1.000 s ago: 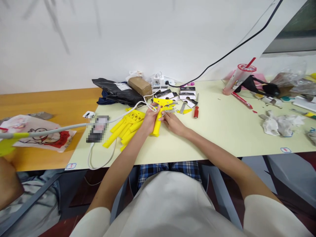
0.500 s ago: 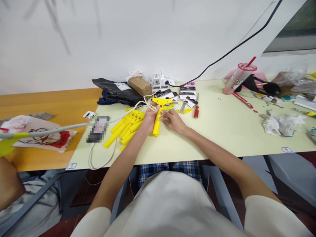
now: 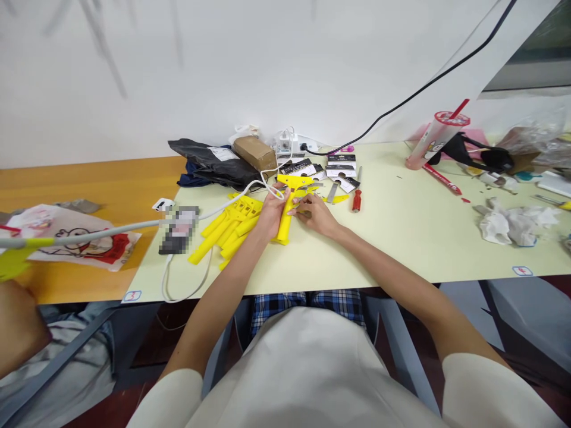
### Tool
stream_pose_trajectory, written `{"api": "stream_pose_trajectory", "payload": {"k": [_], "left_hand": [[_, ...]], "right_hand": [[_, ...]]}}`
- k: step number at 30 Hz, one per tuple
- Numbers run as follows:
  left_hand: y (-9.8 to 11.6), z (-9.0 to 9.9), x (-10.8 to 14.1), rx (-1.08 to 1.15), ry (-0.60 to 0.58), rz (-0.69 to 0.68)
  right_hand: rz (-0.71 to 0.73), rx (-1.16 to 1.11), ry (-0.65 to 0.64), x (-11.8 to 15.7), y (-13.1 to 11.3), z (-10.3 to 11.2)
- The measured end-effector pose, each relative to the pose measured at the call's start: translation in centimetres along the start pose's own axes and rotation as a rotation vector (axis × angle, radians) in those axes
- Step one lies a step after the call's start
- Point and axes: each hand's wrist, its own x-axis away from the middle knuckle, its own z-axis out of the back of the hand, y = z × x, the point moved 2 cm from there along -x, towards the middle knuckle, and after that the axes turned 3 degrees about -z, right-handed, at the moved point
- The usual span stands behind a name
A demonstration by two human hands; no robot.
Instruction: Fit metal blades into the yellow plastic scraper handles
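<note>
My left hand (image 3: 270, 217) is wrapped round the handle of a yellow T-shaped scraper (image 3: 285, 221), its wide head pointing away from me. My right hand (image 3: 316, 213) is close against the scraper's right side, fingers bent and pinched together; whatever may be between them is too small to make out. Left of the scraper lies a pile of similar yellow scraper handles (image 3: 227, 229). Beyond my right hand are flat yellow pieces (image 3: 335, 199), a metal blade (image 3: 332, 191) and black-and-white cardboard packets (image 3: 341, 167). A red-handled screwdriver (image 3: 357, 201) rests to the right.
A white cable (image 3: 241, 196) crosses over the pile near my left hand. Behind stand a black plastic bag (image 3: 218, 166), a brown box (image 3: 255, 153) and a power strip (image 3: 285, 144). Crumpled tissues (image 3: 513, 224) and a cup with a straw (image 3: 435, 142) are rightward. Another person's arm (image 3: 22, 327) shows far left.
The view has shifted slightly. My left hand keeps its hold on the scraper, while the fingers of my right hand have moved a little beside it.
</note>
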Motion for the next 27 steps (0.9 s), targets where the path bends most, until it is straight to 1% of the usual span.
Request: {"api": "stream_pose_trajectory", "payload": {"k": [5, 8, 11, 14, 17, 20, 23, 27], "left_hand": [[-0.5, 0.5, -0.4, -0.009, -0.04, -0.021], [-0.6, 0.6, -0.4, -0.006, -0.043, -0.018], [-0.4, 0.3, -0.3, -0.013, -0.023, -0.012], [-0.2, 0.2, -0.2, -0.015, -0.005, -0.025], [-0.1, 0.4, -0.3, -0.015, -0.017, -0.074], [-0.4, 0.8, -0.5, -0.06, -0.033, -0.097], [-1.0, 0.9, -0.5, -0.138, -0.078, -0.035], [-1.7, 0.5, -0.1, -0.233, -0.17, 0.04]], "right_hand": [[0.019, -0.052, -0.008, 0.0, -0.1, -0.1], [0.026, -0.082, 0.004, 0.0, -0.5, 0.1], [0.039, -0.113, 0.037, 0.2, -1.2, 0.9], [0.067, -0.149, 0.079, 0.5, -2.1, 2.2], [0.09, -0.179, 0.15, 0.7, -2.7, 3.6], [0.093, -0.197, 0.263, 0.7, -3.0, 4.8], [0.087, -0.196, 0.366, 0.5, -2.8, 5.6], [0.095, -0.181, 0.448, 0.5, -2.5, 6.3]]}}
